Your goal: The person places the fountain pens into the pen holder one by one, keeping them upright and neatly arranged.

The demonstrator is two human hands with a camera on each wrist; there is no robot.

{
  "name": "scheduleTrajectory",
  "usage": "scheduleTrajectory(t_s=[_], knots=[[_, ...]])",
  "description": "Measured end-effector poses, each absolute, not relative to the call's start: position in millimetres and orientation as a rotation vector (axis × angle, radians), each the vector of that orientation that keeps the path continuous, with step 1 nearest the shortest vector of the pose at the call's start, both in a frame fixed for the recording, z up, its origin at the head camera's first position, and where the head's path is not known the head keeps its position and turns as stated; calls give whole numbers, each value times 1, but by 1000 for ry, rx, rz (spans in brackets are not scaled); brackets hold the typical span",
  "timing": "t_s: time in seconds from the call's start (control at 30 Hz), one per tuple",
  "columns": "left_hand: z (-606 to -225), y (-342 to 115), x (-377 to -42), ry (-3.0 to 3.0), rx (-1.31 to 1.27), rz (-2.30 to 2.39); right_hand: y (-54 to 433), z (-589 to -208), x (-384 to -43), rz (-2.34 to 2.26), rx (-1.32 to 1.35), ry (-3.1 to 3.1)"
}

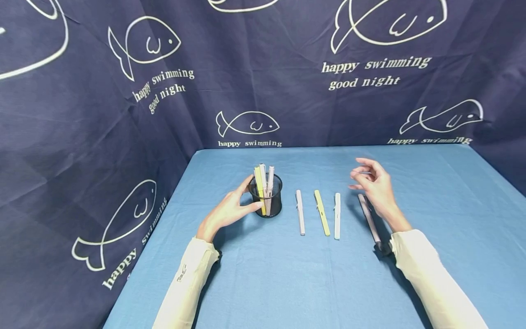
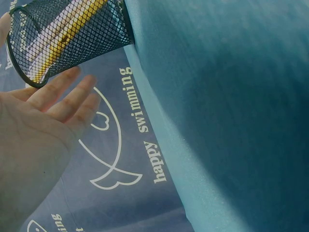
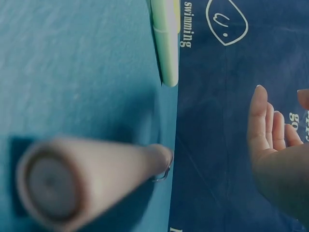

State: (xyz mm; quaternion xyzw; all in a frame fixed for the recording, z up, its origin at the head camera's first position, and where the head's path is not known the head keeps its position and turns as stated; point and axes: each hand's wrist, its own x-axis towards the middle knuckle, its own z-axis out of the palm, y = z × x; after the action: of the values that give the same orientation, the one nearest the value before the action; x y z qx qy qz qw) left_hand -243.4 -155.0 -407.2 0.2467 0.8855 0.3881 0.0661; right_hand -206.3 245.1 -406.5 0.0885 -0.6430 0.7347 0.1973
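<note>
At mesh cup (image 1: 276, 204), left edge: left hand (image 1: 231, 208); right hand (image 1: 377, 188) well apart.

Navy fabric (image 1: 263, 68) around a blue surface (image 1: 267, 283)

White outlined fish (image 1: 153, 44) repeat across the creased fabric, which hangs behind the surface and along its left side; lettering (image 1: 376, 64) beneath them reads "happy swimming" and "good night".
</note>
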Motion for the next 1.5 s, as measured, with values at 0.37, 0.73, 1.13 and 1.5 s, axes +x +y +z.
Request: scheduleTrajectory(t_s=[0.37, 0.73, 1.13, 1.5], knots=[[-408, -155, -245, 2667, 759, 1180, 254, -412, -203, 2076, 235, -1809], [-407, -155, -244, 2677, 763, 1174, 262, -415, -199, 2040, 218, -1860], [-407, -155, -244, 2671, 752, 1174, 270, -416, -197, 2037, 212, -1880], [-406, -154, -242, 2672, 759, 1182, 276, -419, -195, 2042, 215, -1903]])
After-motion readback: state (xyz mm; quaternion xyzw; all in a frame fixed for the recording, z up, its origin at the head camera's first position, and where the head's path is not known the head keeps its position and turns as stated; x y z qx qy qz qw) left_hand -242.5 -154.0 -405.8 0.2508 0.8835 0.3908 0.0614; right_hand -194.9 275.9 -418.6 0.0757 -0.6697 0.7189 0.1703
